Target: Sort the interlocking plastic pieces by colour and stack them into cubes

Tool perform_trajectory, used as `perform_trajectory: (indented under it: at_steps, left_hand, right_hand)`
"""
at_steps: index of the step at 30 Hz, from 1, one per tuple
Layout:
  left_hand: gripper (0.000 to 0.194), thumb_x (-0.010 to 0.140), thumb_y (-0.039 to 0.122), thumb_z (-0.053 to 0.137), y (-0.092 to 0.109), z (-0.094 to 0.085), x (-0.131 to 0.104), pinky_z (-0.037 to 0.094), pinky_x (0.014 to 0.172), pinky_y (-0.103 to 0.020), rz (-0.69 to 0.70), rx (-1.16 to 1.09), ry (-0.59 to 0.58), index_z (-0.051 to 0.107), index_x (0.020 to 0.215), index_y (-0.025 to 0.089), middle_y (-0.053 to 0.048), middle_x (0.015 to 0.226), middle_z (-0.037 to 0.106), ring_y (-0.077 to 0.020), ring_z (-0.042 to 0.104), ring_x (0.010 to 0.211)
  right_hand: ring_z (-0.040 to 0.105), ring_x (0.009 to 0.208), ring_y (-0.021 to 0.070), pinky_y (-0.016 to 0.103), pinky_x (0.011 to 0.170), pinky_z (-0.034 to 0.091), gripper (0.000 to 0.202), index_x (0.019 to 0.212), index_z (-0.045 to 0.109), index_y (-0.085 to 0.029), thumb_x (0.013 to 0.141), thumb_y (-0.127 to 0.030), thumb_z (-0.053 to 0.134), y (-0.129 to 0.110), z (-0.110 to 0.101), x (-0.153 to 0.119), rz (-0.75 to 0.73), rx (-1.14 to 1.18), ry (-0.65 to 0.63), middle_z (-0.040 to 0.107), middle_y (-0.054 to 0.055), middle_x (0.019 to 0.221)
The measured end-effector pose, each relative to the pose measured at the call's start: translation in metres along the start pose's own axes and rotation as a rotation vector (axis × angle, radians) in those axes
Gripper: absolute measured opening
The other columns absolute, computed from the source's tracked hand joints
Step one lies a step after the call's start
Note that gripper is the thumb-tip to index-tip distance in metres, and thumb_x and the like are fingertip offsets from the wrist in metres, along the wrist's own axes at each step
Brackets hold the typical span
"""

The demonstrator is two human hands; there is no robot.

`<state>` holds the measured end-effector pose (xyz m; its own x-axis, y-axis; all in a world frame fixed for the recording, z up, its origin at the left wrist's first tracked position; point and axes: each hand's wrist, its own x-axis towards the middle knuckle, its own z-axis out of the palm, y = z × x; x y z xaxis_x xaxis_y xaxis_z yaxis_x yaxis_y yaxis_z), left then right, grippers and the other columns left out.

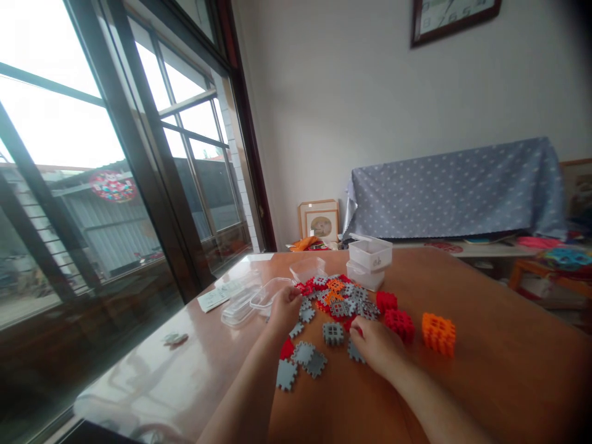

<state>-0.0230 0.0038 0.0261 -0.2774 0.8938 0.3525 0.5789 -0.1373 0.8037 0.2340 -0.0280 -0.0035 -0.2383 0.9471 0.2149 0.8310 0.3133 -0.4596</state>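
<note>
My left hand (285,306) is closed, its fingertips beside the left edge of a heap of interlocking plastic tiles (340,304) in grey, red and orange. Whatever its fingers hold, if anything, is hidden. My right hand (374,340) is also closed, fingers curled in front of the heap. A grey tile (355,353) shows just under it; I cannot tell whether the fingers grip anything. Between my hands stands a small stack of grey window-pattern tiles (333,333). Several loose grey tiles (304,353) and a red tile (287,349) lie near my left forearm.
Red tile stacks (399,325) and an orange stack (438,333) stand at the right. Behind the heap are stacked clear plastic boxes (370,254). Clear lids (240,306) and a paper sheet (219,296) lie left on the wooden table (499,333). A window (185,154) borders the left.
</note>
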Motion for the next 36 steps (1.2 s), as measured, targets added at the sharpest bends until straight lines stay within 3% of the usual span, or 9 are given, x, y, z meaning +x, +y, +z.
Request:
perform_trajectory:
  at_steps: [7, 14, 19, 23, 28, 32, 36]
  left_hand:
    - [0.016, 0.077, 0.013, 0.055, -0.004, 0.002, 0.008, 0.043, 0.074, -0.028, 0.087, 0.315, -0.096, 0.066, 0.089, 0.015, -0.004, 0.08, 0.066, -0.0176, 0.058, 0.078]
    - [0.041, 0.076, 0.012, 0.058, 0.02, 0.045, -0.003, 0.042, 0.102, -0.032, 0.33, 0.466, -0.372, 0.069, 0.114, 0.022, -0.007, 0.119, 0.068, -0.0233, 0.059, 0.112]
    - [0.037, 0.078, 0.026, 0.065, 0.035, 0.072, 0.001, 0.045, 0.099, -0.036, 0.373, 0.594, -0.471, 0.07, 0.114, 0.025, -0.007, 0.117, 0.069, -0.0274, 0.059, 0.111]
    - [0.031, 0.071, 0.031, 0.071, 0.04, 0.086, 0.007, 0.045, 0.095, -0.04, 0.363, 0.625, -0.474, 0.073, 0.101, 0.023, -0.009, 0.108, 0.07, -0.0318, 0.059, 0.108]
    - [0.016, 0.074, 0.023, 0.066, 0.039, 0.092, 0.012, 0.042, 0.095, -0.039, 0.327, 0.535, -0.421, 0.073, 0.087, 0.02, -0.011, 0.099, 0.071, -0.0308, 0.06, 0.105]
    - [0.015, 0.081, 0.023, 0.058, 0.037, 0.09, 0.015, 0.042, 0.093, -0.035, 0.277, 0.345, -0.315, 0.072, 0.084, 0.018, -0.01, 0.097, 0.07, -0.0262, 0.06, 0.103]
    - [0.02, 0.085, 0.033, 0.057, 0.037, 0.086, 0.008, 0.047, 0.071, -0.028, 0.148, 0.05, -0.243, 0.068, 0.086, 0.016, -0.006, 0.082, 0.068, -0.0199, 0.063, 0.079]
  right_hand:
    - [0.067, 0.08, 0.0192, 0.028, 0.059, 0.024, 0.022, 0.09, 0.067, -0.024, 0.095, -0.032, 0.047, 0.0, -0.001, 0.002, 0.013, 0.006, 0.023, 0.075, 0.004, 0.083]
    - [0.068, 0.083, 0.0197, 0.028, 0.059, 0.024, 0.019, 0.089, 0.067, -0.025, 0.094, -0.031, 0.049, 0.0, 0.002, 0.005, 0.037, -0.004, 0.025, 0.076, 0.003, 0.084]
    - [0.07, 0.084, 0.0204, 0.028, 0.06, 0.026, 0.019, 0.085, 0.064, -0.025, 0.095, -0.032, 0.049, 0.0, 0.003, 0.006, 0.04, 0.011, 0.048, 0.076, 0.003, 0.084]
    - [0.071, 0.083, 0.0216, 0.028, 0.059, 0.026, 0.018, 0.085, 0.064, -0.025, 0.094, -0.032, 0.05, -0.001, 0.001, 0.006, 0.057, 0.01, 0.057, 0.076, 0.004, 0.084]
    - [0.071, 0.082, 0.0213, 0.028, 0.059, 0.026, 0.018, 0.085, 0.064, -0.024, 0.094, -0.032, 0.051, -0.002, -0.001, 0.005, 0.053, 0.026, 0.081, 0.076, 0.003, 0.083]
    - [0.07, 0.08, 0.0213, 0.028, 0.06, 0.031, 0.018, 0.084, 0.064, -0.025, 0.093, -0.032, 0.05, -0.001, -0.004, 0.007, 0.069, 0.076, 0.126, 0.076, 0.003, 0.082]
    - [0.07, 0.087, 0.0219, 0.028, 0.07, 0.043, 0.021, 0.105, 0.066, -0.026, 0.091, -0.031, 0.052, 0.003, 0.0, 0.012, 0.071, 0.282, 0.212, 0.076, 0.005, 0.094]
